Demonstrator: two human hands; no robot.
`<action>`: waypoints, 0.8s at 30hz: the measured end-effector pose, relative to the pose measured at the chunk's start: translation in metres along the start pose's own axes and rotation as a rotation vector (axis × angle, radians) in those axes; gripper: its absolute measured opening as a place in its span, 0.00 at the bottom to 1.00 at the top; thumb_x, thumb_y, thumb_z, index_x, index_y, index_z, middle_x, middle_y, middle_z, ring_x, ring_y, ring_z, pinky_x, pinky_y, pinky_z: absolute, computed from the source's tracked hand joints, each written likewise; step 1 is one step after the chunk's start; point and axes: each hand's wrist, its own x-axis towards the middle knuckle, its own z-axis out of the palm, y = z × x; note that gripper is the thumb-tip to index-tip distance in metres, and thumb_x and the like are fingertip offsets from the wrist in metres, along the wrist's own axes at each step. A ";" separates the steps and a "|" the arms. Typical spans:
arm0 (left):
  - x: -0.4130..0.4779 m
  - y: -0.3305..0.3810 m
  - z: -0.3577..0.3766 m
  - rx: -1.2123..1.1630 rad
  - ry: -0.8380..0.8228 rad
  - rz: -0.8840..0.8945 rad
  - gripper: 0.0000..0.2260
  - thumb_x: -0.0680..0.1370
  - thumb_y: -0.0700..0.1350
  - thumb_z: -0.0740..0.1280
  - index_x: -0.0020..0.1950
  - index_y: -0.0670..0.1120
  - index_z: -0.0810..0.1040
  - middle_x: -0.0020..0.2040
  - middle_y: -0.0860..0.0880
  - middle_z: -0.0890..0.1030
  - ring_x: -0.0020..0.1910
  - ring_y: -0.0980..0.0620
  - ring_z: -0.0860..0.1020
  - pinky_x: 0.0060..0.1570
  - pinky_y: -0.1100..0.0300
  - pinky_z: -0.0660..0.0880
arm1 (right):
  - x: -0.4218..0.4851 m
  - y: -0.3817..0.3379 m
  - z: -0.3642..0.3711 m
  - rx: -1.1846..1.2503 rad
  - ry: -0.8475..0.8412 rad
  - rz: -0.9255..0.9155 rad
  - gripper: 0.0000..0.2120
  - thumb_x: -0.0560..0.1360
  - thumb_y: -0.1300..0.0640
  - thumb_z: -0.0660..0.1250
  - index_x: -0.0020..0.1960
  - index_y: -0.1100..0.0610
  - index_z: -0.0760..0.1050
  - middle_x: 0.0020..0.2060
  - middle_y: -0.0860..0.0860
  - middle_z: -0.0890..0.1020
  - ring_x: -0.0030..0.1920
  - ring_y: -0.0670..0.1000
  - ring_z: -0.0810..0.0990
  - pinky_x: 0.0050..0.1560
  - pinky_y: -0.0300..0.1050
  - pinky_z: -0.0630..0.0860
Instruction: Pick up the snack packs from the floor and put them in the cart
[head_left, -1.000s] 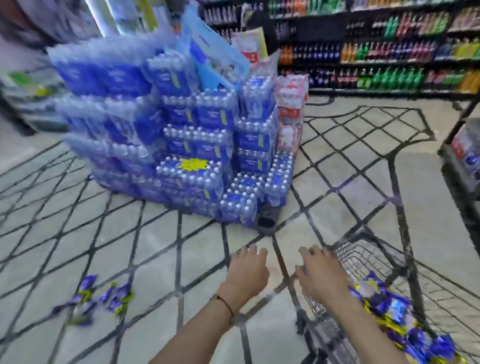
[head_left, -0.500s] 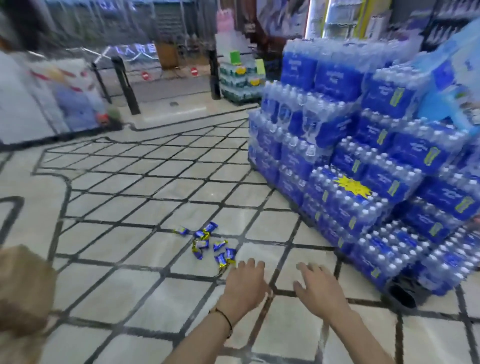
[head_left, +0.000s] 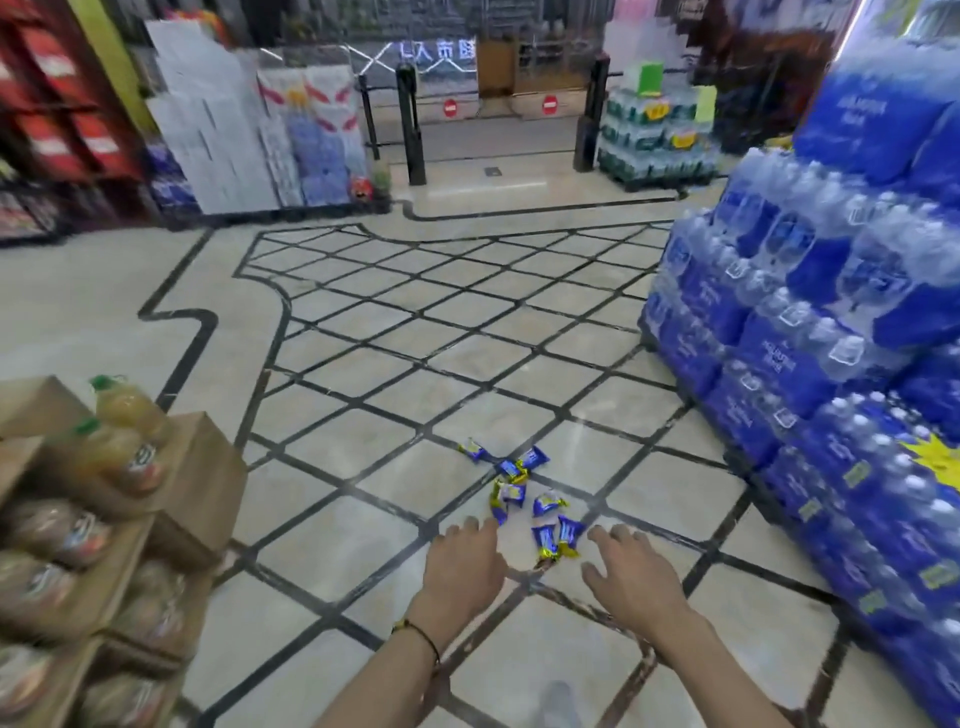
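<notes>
Several small blue and yellow snack packs (head_left: 524, 491) lie scattered on the tiled floor just beyond my fingertips. My left hand (head_left: 465, 566) reaches forward, palm down with fingers apart, holding nothing, its fingertips beside the nearest packs. My right hand (head_left: 631, 577) is stretched out the same way, empty, to the right of the packs. A thin bracelet sits on my left wrist. The cart is out of view.
A tall stack of blue shrink-wrapped water bottle packs (head_left: 831, 374) fills the right side. Cardboard boxes of juice bottles (head_left: 104, 493) stand at the lower left. Gate posts (head_left: 408, 124) and more stacked goods stand far back across the tiled floor (head_left: 363, 364).
My view has swung left, away from the cart, which has left the frame. The snack packs now lie directly in front of my two outstretched hands, much closer than before.
</notes>
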 end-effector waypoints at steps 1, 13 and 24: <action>0.015 -0.005 0.002 -0.003 -0.011 0.002 0.14 0.80 0.48 0.59 0.65 0.47 0.69 0.60 0.46 0.75 0.58 0.42 0.77 0.52 0.50 0.74 | 0.019 0.003 0.002 0.002 -0.009 -0.001 0.23 0.79 0.43 0.56 0.71 0.49 0.64 0.65 0.51 0.71 0.64 0.55 0.70 0.56 0.51 0.73; 0.261 -0.041 0.008 0.069 -0.245 -0.034 0.14 0.81 0.49 0.58 0.65 0.47 0.69 0.64 0.46 0.74 0.61 0.41 0.75 0.55 0.48 0.74 | 0.280 0.054 0.017 0.066 -0.145 0.019 0.20 0.79 0.45 0.57 0.69 0.50 0.66 0.63 0.50 0.73 0.62 0.55 0.71 0.52 0.49 0.74; 0.452 -0.086 0.076 0.161 -0.396 0.062 0.15 0.81 0.47 0.59 0.67 0.46 0.68 0.62 0.46 0.74 0.62 0.42 0.73 0.56 0.48 0.71 | 0.445 0.102 0.069 -0.026 -0.301 0.120 0.20 0.79 0.45 0.56 0.68 0.51 0.67 0.59 0.51 0.74 0.59 0.56 0.73 0.51 0.50 0.75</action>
